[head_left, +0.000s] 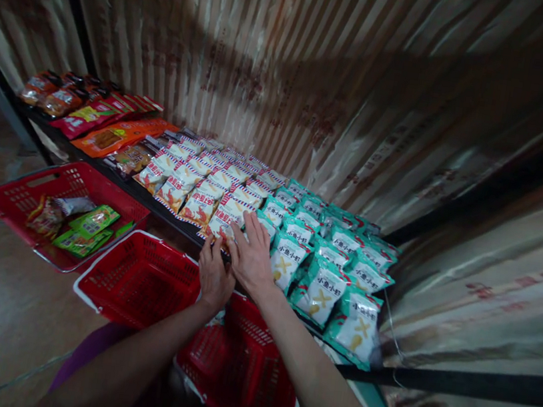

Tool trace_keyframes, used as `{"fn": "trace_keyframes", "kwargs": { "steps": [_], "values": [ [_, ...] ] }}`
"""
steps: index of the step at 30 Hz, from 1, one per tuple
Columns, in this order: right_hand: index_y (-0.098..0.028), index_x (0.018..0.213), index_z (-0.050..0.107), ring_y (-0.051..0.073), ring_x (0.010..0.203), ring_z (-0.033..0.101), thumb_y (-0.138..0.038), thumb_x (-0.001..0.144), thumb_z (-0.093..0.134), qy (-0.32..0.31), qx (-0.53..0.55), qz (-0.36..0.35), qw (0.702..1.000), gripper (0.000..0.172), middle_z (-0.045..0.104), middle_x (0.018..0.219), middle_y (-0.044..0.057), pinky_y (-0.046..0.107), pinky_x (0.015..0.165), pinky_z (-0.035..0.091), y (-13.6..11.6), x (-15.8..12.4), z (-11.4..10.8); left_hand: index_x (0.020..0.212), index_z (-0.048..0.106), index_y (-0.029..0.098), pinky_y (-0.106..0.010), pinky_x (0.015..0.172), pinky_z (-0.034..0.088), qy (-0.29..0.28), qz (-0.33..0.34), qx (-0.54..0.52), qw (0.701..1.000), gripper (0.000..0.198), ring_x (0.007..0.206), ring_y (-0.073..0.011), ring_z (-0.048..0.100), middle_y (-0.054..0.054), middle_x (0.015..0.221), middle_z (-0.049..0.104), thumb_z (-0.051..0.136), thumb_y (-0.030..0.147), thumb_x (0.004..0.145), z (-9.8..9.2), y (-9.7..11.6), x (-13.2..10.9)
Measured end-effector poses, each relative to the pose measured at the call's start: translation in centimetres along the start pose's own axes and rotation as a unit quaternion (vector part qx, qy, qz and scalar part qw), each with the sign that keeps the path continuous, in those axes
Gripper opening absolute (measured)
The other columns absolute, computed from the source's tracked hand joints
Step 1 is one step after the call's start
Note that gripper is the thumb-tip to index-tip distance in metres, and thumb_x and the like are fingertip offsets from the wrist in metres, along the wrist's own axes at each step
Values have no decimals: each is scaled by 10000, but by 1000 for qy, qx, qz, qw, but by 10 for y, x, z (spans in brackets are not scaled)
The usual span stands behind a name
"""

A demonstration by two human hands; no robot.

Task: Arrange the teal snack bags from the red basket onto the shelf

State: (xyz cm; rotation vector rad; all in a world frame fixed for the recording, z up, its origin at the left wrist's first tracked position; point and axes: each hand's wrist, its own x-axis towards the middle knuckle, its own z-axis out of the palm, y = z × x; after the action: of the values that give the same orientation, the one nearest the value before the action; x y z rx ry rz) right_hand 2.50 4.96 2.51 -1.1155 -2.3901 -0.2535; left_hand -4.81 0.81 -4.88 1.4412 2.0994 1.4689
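A white snack bag with red lettering and a striped top edge (230, 214) lies at the front of the shelf, at the right end of its row. My left hand (215, 275) has its bent fingers on the bag's lower edge; the thumb is mostly hidden. Across the bag's lower right part, my right hand (253, 253) lies with its fingers stretched out and apart. Similar white and red bags (199, 201) stand in rows to the left. Just right of my right hand are rows of green and white snack bags (289, 254).
Below the shelf are a red basket (149, 284) and another red basket (248, 369) under my forearms. A left red basket (26, 186) holds several packets (92, 222). Orange and dark snack packs (109, 137) fill the shelf's left end. Striped plastic sheeting (291, 65) hangs behind.
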Motion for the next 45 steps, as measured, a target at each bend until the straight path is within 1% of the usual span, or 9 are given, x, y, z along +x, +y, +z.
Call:
{"fn": "trace_keyframes", "kwargs": {
  "steps": [6, 9, 15, 19, 23, 27, 32, 38, 45],
  "values": [
    [-164, 1248, 561, 245, 1395, 254, -234, 926, 402, 16, 18, 49, 998, 366, 416, 1441, 140, 462, 1085, 305, -15, -68, -6, 1272, 421, 98, -478, 1037, 349, -16, 5, 0, 1000, 543, 1312, -302, 353, -210, 1377, 383, 473, 93, 732, -1, -4, -3],
    [-163, 1237, 574, 258, 1402, 230, -219, 914, 422, 12, -2, 67, 998, 361, 413, 1443, 143, 474, 1089, 293, -11, -87, -10, 1236, 453, 106, -482, 1049, 333, -5, 18, 4, 1000, 531, 1292, -305, 368, -194, 1350, 400, 486, 92, 706, -2, 0, -10],
    [-161, 1261, 557, 285, 1399, 222, -208, 912, 423, 23, -64, 134, 989, 376, 401, 1450, 149, 475, 1079, 290, 18, -95, -24, 1252, 498, 121, -473, 1090, 291, -53, 197, 30, 979, 456, 1345, -287, 303, -179, 1399, 367, 423, 115, 803, 1, 14, -30],
    [-137, 1275, 534, 264, 1392, 246, -162, 907, 399, 14, -48, 132, 990, 393, 418, 1437, 153, 440, 1057, 333, 32, -101, -28, 1316, 452, 138, -480, 1079, 317, -96, 279, 51, 954, 481, 1365, -293, 286, -176, 1448, 340, 431, 153, 836, 14, 22, -42],
    [-148, 1324, 481, 273, 1418, 159, -127, 890, 404, 70, -49, 135, 987, 441, 318, 1494, 149, 486, 1085, 285, 40, -113, -39, 1359, 381, 80, -506, 1066, 329, -62, 312, 62, 946, 531, 1381, -324, 249, -226, 1455, 318, 460, 193, 846, 26, 28, -48],
    [-207, 1379, 409, 320, 1424, 94, -153, 886, 432, 127, -70, 205, 968, 496, 99, 1567, 110, 550, 1080, 264, 48, -131, -51, 1366, 397, 113, -537, 1070, 303, -57, 369, 78, 924, 536, 1399, -348, 199, -225, 1487, 267, 498, 242, 855, 32, 36, -50],
    [-198, 1381, 392, 349, 1415, 107, -186, 900, 438, 132, -66, 255, 956, 483, -41, 1571, 115, 577, 1063, 280, 57, -149, -46, 1357, 441, 175, -541, 1049, 328, -51, 373, 113, 920, 519, 1392, -359, 220, -200, 1505, 252, 533, 254, 852, 45, 39, -54],
    [-170, 1368, 406, 345, 1411, 132, -185, 905, 421, 141, -39, 249, 957, 464, -11, 1566, 144, 561, 1068, 286, 63, -151, -31, 1353, 446, 167, -503, 1011, 381, -34, 362, 135, 922, 502, 1378, -347, 269, -210, 1480, 307, 519, 232, 861, 60, 39, -56],
    [-220, 1411, 354, 355, 1414, 94, -234, 906, 446, 140, -94, 266, 949, 513, -24, 1573, 113, 551, 1047, 308, 69, -155, -13, 1279, 503, 87, -517, 1050, 336, -20, 386, 93, 918, 458, 1395, -342, 228, -235, 1446, 354, 520, 250, 852, 60, 41, -52]
  ]
}}
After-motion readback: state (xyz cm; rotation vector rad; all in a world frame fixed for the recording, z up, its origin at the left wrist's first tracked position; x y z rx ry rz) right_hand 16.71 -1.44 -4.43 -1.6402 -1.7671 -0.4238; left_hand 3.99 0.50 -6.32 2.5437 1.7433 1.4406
